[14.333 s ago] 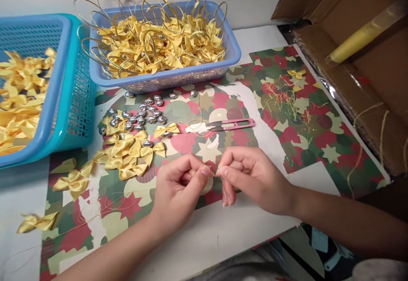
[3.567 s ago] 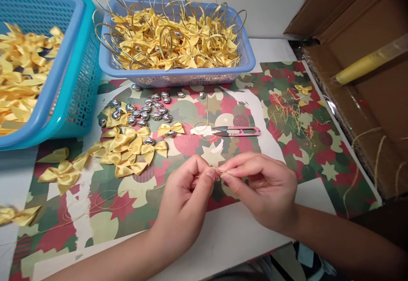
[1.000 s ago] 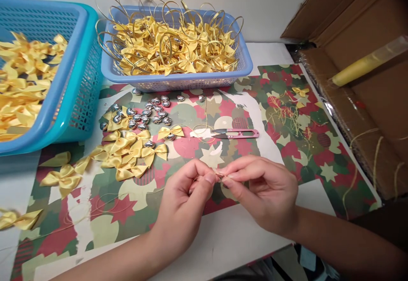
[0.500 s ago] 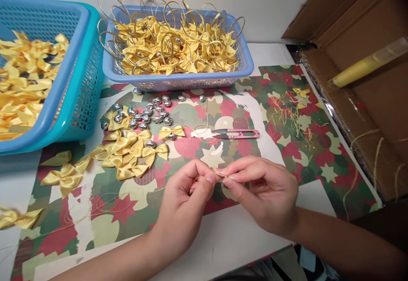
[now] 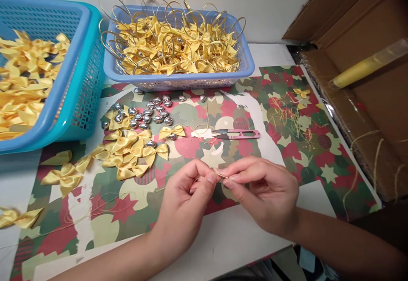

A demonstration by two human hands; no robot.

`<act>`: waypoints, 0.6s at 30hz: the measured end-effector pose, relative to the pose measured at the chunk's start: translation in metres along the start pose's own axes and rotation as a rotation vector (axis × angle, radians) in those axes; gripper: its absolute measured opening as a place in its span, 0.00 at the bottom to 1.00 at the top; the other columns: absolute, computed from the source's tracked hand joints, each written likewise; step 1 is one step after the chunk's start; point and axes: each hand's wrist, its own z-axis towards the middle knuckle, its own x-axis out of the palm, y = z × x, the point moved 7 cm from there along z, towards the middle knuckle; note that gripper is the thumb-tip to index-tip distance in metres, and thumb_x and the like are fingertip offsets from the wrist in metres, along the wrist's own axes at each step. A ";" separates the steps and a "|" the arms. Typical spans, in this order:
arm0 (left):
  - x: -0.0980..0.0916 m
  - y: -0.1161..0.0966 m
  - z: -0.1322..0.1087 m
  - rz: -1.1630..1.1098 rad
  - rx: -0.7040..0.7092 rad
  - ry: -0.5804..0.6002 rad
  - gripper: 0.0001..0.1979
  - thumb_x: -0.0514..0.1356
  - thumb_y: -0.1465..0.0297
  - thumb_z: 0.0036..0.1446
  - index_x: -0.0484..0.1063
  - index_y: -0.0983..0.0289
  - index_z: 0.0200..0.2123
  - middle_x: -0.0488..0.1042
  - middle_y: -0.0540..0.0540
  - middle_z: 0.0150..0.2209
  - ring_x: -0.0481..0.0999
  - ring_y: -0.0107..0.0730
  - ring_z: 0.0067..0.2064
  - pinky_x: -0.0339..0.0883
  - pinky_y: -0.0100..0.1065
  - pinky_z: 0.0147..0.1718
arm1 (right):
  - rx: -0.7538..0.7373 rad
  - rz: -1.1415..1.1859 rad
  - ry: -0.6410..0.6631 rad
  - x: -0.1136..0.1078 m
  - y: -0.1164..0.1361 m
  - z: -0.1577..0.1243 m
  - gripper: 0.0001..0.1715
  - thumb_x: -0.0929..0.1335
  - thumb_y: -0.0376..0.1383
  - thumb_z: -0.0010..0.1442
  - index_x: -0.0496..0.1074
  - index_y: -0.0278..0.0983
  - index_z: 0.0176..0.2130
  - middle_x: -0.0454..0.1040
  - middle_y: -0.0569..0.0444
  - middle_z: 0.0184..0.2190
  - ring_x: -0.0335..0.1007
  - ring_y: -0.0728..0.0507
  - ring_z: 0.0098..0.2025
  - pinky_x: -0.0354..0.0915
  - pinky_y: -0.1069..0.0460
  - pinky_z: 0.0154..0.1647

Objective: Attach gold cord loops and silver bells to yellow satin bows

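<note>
My left hand [image 5: 191, 200] and my right hand [image 5: 261, 191] meet fingertip to fingertip low in the middle of the view. Both pinch a thin gold cord [image 5: 220, 175]; only a short bit shows between the fingers. A long thin thread [image 5: 117, 208] trails across the sheet left of my left hand. Beyond the hands lie pink-handled thread snips [image 5: 237, 134], beside a loose loop of thread. Yellow ribbon bows [image 5: 127, 149] are heaped to the left, with several silver jingle bells [image 5: 157, 109] behind them. One bow [image 5: 172, 132] has a bell at its middle.
A blue basket [image 5: 178, 78] at the back holds bows and gold cord loops. Nested blue and teal baskets [image 5: 95, 72] with more bows stand left. Thread scraps [image 5: 291, 113] lie on the patterned sheet at right, near a cardboard box [image 5: 350, 123] with a yellow-filled tube [image 5: 366, 65].
Both hands keep nearly the same pinch in the same place. The view has shifted very slightly; nothing else has visibly moved.
</note>
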 end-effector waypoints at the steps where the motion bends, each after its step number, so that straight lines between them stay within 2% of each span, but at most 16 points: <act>1: 0.000 0.000 0.000 -0.003 -0.003 -0.002 0.19 0.62 0.56 0.60 0.63 0.61 0.25 0.51 0.43 0.21 0.47 0.26 0.24 0.44 0.32 0.24 | -0.003 0.005 0.002 0.000 0.000 0.000 0.12 0.72 0.21 0.52 0.78 0.39 0.31 0.83 0.52 0.30 0.81 0.46 0.31 0.78 0.54 0.32; 11: -0.001 0.003 -0.002 -0.042 -0.025 0.000 0.18 0.61 0.58 0.61 0.63 0.62 0.26 0.52 0.43 0.21 0.47 0.26 0.25 0.44 0.32 0.24 | -0.001 0.026 0.003 0.000 0.000 0.000 0.13 0.72 0.21 0.51 0.78 0.38 0.31 0.83 0.52 0.30 0.81 0.46 0.32 0.78 0.54 0.32; 18: 0.002 0.000 0.001 -0.127 -0.028 0.038 0.13 0.60 0.64 0.62 0.67 0.62 0.26 0.53 0.44 0.21 0.50 0.26 0.25 0.46 0.30 0.24 | -0.009 0.024 0.006 -0.001 0.000 -0.001 0.13 0.72 0.20 0.51 0.78 0.38 0.31 0.83 0.52 0.31 0.81 0.47 0.33 0.78 0.54 0.35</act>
